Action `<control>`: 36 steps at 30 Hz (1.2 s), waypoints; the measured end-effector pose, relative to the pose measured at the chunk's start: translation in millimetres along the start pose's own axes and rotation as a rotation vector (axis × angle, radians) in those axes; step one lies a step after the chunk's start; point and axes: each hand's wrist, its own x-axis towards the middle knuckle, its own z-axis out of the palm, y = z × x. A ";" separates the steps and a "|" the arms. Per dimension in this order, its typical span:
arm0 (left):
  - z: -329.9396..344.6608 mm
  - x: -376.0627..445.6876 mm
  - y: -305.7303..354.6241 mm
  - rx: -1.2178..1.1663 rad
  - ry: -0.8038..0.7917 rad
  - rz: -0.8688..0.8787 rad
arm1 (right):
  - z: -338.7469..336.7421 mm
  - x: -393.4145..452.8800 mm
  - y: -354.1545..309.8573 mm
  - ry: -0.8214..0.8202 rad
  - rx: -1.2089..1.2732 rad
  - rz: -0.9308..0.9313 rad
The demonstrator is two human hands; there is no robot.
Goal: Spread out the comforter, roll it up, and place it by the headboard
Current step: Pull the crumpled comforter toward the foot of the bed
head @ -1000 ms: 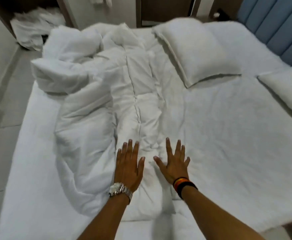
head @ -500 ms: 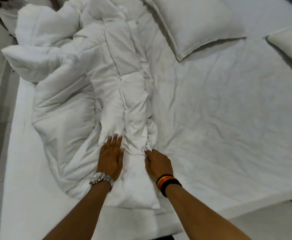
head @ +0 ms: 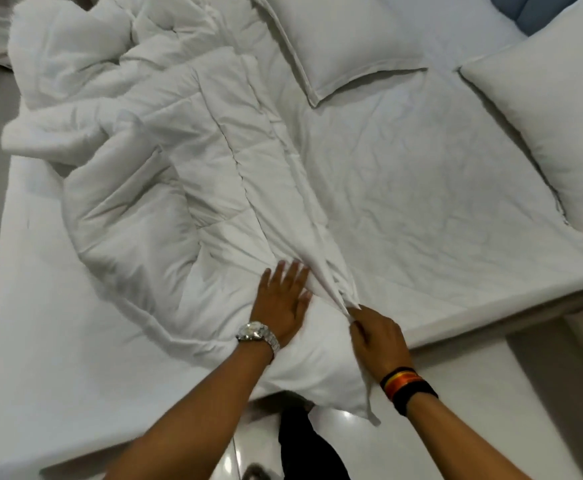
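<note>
A white quilted comforter point(head: 165, 161) lies crumpled across the left half of the bed, bunched high at the far left. Its near end hangs over the bed's front edge. My left hand point(head: 281, 303), with a silver watch, lies flat on the comforter near that edge, fingers spread. My right hand point(head: 375, 336), with a striped wristband, pinches a gathered fold of the comforter, which is stretched taut away from it. The blue padded headboard point(head: 525, 10) shows at the top right corner.
Two white pillows rest on the sheet: one point(head: 338, 39) at top centre, another point(head: 560, 126) at the right near the headboard. The white mattress sheet point(head: 421, 202) is bare on the right. Glossy floor point(head: 456, 393) and a dark trouser leg point(head: 304, 445) show below the bed edge.
Both hands were flat on the comforter. The right hand closed on a fold and has pulled it back toward the bed's front edge, so the comforter's end now hangs over.
</note>
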 end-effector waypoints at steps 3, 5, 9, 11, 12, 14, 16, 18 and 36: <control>33.1 -47.5 37.0 -0.031 -0.069 0.024 | 2.4 -71.3 30.1 0.009 -0.008 0.045; 52.0 -82.2 56.8 -0.038 -0.118 0.039 | 7.3 -114.0 51.3 -0.031 -0.035 0.077; 78.1 -137.7 78.7 -0.025 -0.174 0.053 | 19.7 -165.0 76.5 -0.101 -0.106 0.149; 78.7 -161.2 75.9 -0.031 -0.194 0.021 | 27.9 -168.7 71.5 -0.174 -0.099 0.234; 77.4 -172.1 69.4 -0.021 -0.169 0.015 | 33.2 -167.0 66.1 -0.185 -0.069 0.297; 71.8 -192.0 46.2 -0.002 -0.085 0.012 | 48.1 -162.8 49.9 -0.205 -0.096 0.388; 61.9 -214.7 12.7 -0.060 0.096 -0.018 | 65.1 -165.1 23.6 -0.207 -0.159 0.379; 45.1 -235.1 -29.0 -0.143 0.351 -0.136 | 81.2 -165.9 -7.6 -0.167 -0.127 0.255; -77.8 -127.3 -274.7 -0.731 0.548 -0.359 | 181.0 6.5 -182.4 -0.225 0.089 -0.230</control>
